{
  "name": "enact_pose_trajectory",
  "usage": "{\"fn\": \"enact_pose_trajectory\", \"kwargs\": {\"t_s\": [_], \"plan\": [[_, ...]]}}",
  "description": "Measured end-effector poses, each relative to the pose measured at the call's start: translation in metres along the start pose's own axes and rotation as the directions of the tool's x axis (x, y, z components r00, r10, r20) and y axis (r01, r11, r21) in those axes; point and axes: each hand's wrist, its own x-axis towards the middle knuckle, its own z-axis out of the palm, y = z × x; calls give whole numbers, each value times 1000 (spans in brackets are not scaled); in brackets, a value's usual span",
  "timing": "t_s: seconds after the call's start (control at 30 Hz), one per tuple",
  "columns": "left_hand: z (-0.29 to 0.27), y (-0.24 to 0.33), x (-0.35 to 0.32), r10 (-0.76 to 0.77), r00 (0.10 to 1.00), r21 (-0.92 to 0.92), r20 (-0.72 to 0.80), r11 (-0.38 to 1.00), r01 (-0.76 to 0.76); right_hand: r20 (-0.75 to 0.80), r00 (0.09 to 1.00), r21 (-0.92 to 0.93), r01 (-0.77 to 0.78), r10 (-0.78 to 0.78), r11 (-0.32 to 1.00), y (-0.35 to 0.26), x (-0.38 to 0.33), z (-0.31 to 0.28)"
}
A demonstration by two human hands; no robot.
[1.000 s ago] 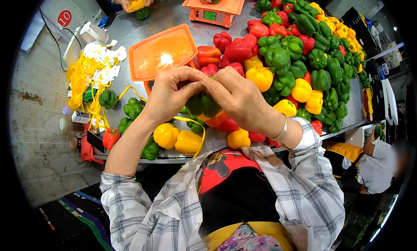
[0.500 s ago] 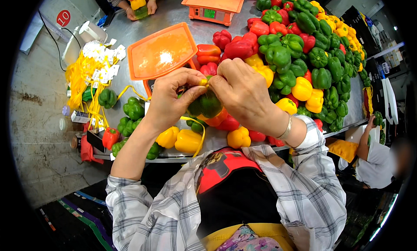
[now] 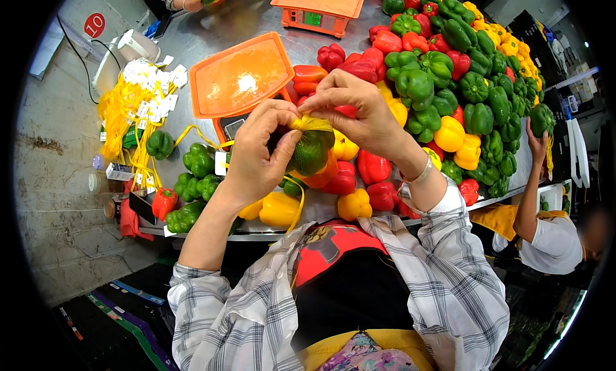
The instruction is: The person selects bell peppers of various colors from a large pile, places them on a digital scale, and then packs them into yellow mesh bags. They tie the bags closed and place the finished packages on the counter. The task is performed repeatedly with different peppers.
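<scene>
1. Left hand cups the yellow mesh net bag of bell peppers from the side, fingers clamped on it, apparently to steady the load.
2. Right hand pinches the gathered net mouth together at the top, apparently to keep it closed.
3. The bag hangs in the air just in front of the orange scale tray, above the steel table.
4. Long axis near vertical: bunched neck up, green pepper uppermost, an orange-red one below.
5. Loose pepper pile lies right of the tray.
</scene>
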Motion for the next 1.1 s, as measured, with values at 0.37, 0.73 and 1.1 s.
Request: {"fn": "enact_pose_trajectory", "kwargs": {"t_s": [0.37,0.73,1.1], "plan": [[-6,-9,0,58,998,18,-13,998,-57,45,996,87,78,-82,993,15,6,13],[2,-13,0,91,992,63,-86,994,-86,117,972,-71,211,-202,975,8,14,8],[31,-26,-1,139,914,119,-381,988,-100,-259,908,-475,176,-328,862,-11,-6,43]]}}
